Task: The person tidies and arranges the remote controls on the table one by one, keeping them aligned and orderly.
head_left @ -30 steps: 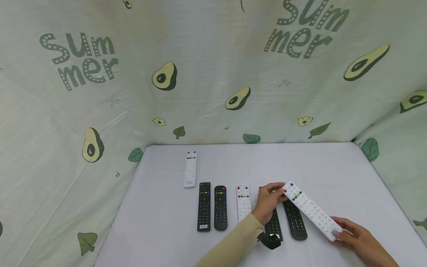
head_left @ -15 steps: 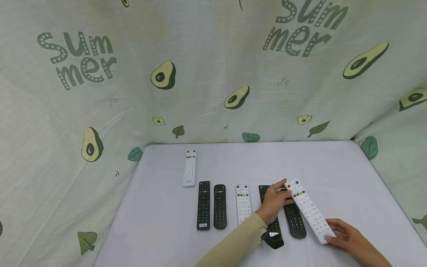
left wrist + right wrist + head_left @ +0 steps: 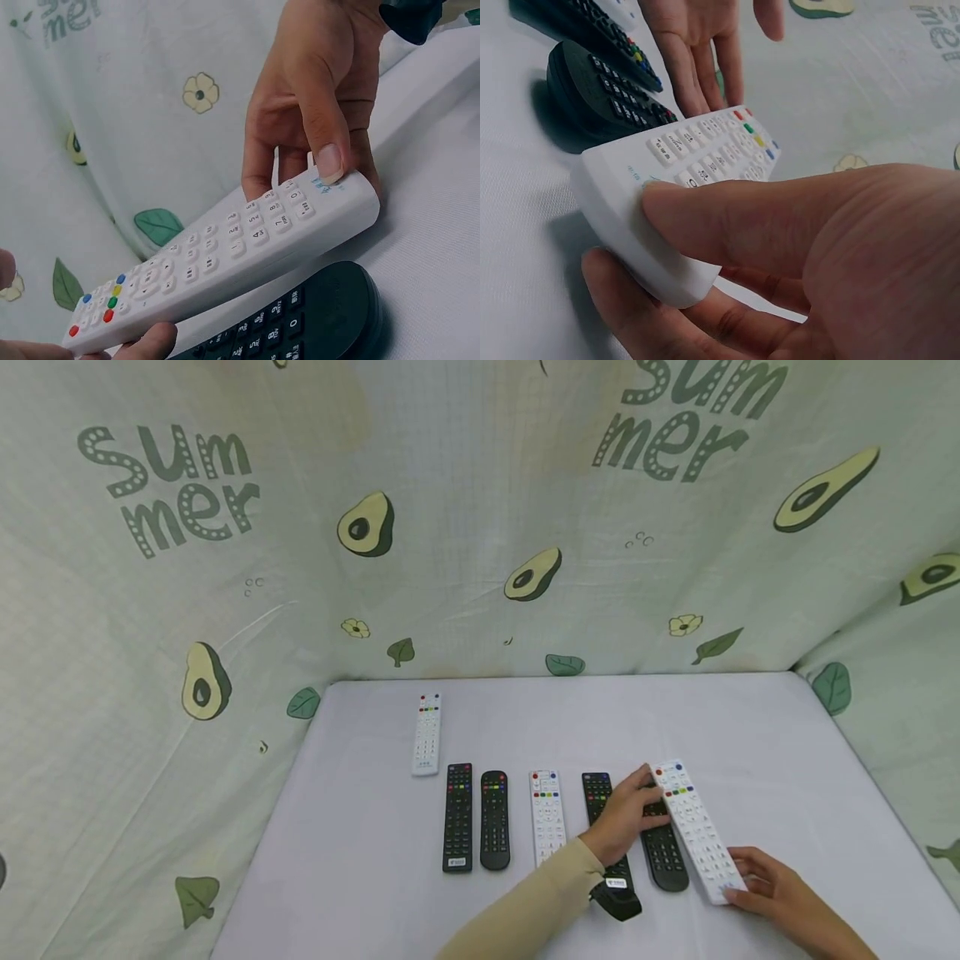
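A white remote control (image 3: pixel 699 835) slants over the right part of the table. My right hand (image 3: pixel 776 893) pinches its near end, the thumb on the face and the fingers beneath, as the right wrist view shows. My left hand (image 3: pixel 626 810) is at the far end, its fairly straight fingers touching the left edge; its thumb stands apart from the remote in the right wrist view. Just left of the white remote lies a rounded black remote (image 3: pixel 664 858), its upper part covered by the left hand. A longer black remote (image 3: pixel 597 789) lies partly under the left wrist.
Another white remote (image 3: pixel 547 814), a rounded black one (image 3: pixel 495 822) and a long black one (image 3: pixel 457 818) form a row to the left. Farther back lies a separate white remote (image 3: pixel 427 735). A patterned cloth (image 3: pixel 450 635) rises behind the white table (image 3: pixel 360 860).
The white remote has swung from a strong diagonal to a steeper angle, its near end moving left with the right hand. The left hand has shifted right, its grip on the far end loosened.
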Demonstrator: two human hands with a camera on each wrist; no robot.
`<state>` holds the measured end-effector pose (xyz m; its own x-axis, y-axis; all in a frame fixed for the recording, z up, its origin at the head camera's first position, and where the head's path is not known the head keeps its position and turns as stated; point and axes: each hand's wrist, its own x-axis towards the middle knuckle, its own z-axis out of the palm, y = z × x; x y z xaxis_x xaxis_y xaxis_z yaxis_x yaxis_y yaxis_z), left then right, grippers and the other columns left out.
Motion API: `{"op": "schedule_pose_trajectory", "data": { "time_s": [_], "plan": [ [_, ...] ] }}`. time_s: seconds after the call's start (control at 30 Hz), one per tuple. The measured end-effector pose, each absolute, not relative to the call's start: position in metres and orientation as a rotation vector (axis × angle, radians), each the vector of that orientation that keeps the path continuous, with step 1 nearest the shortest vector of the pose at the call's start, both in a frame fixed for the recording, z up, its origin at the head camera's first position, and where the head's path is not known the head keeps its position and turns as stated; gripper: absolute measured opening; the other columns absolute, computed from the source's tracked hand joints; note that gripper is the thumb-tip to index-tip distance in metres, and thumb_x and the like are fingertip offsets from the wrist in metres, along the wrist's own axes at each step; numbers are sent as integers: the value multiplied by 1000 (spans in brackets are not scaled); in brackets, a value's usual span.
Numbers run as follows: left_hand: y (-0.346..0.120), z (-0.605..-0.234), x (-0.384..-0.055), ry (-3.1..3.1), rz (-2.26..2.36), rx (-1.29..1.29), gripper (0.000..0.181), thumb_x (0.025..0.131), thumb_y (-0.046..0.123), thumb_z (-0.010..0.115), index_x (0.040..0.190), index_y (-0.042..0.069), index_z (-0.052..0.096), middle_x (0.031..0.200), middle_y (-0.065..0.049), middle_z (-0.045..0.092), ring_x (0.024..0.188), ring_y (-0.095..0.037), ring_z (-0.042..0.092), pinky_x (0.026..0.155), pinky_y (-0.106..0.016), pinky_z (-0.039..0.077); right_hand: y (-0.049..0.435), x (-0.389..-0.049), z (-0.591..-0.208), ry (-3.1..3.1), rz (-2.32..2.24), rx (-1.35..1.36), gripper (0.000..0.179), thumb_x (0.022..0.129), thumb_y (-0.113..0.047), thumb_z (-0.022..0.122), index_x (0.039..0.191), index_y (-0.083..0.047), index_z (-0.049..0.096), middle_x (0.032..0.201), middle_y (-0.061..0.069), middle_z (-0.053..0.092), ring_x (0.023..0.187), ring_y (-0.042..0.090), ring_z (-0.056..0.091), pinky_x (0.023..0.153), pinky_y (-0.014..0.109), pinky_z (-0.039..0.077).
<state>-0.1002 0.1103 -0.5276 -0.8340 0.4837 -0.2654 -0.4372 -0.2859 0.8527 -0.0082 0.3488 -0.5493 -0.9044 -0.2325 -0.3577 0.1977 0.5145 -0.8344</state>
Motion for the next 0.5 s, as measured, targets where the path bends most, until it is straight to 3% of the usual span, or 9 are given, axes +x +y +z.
{"op": "schedule_pose_trajectory", "data": {
  "time_s": [0.33, 0.5],
  "plan": [
    [120, -533, -97, 1387, 2054, 200, 54, 111, 18, 42, 163, 5, 36, 155, -12, 50, 141, -29, 51, 117, -51, 47, 344, -10, -547, 2393, -1262, 100, 61, 95, -3, 75, 137, 26, 41, 110, 10, 66, 84, 3, 61, 72, 23, 57],
    [124, -533, -96, 1386, 2007, 207, 57, 113, 21, 40, 166, 4, 28, 166, -12, 39, 151, -29, 42, 121, -49, 42, 342, -10, -546, 2446, -1175, 105, 61, 92, -3, 78, 135, 24, 45, 108, 9, 67, 84, 4, 61, 72, 23, 57]
  ]
}}
